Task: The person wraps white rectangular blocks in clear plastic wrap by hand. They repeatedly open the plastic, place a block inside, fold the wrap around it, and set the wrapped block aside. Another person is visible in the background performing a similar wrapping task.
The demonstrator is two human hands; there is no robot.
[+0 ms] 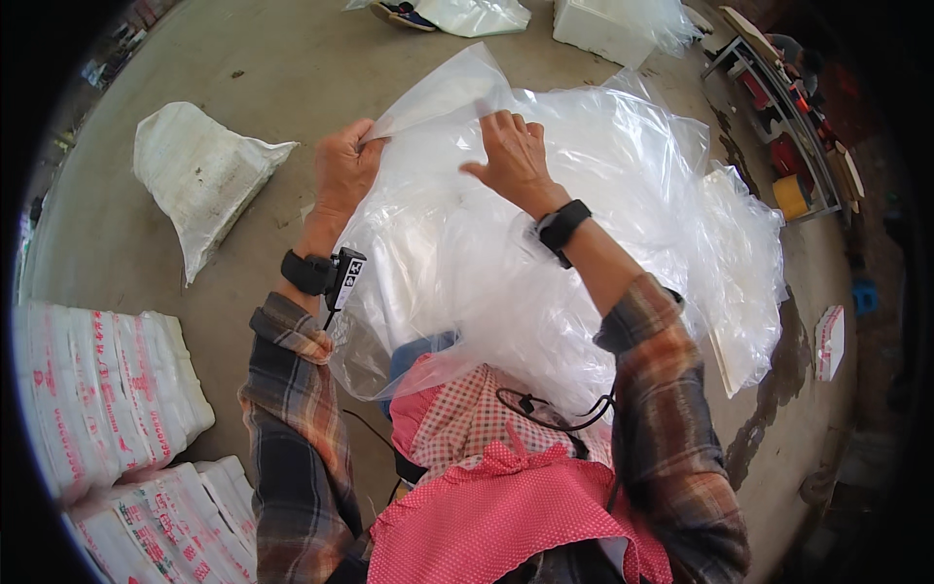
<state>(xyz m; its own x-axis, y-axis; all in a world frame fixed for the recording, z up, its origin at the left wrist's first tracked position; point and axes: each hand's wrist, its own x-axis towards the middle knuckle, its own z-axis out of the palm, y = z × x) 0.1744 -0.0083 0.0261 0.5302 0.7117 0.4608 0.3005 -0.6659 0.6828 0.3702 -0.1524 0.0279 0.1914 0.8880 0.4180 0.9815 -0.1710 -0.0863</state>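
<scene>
A large heap of clear plastic film (467, 241), perhaps bags, spreads before me and over my lap. My left hand (344, 169) pinches the edge of one thin sheet near the heap's far left side, between thumb and curled fingers. From that grip a loose corner of the sheet (460, 80) stands up and away from me. My right hand (514, 153) is over the film, palm down, thumb apart from the fingers. Its fingertips are at the sheet, slightly blurred; whether they press on it I cannot tell. Light reflections hide where the single layers lie.
A white woven sack (208, 175) lies on the concrete floor at left. Below it are stacked white packs with red print (109, 387). A white foam box (602, 33) stands at the far side. At right are plastic-covered panels (740, 292), a metal-framed table (784, 95) and a person (799, 62).
</scene>
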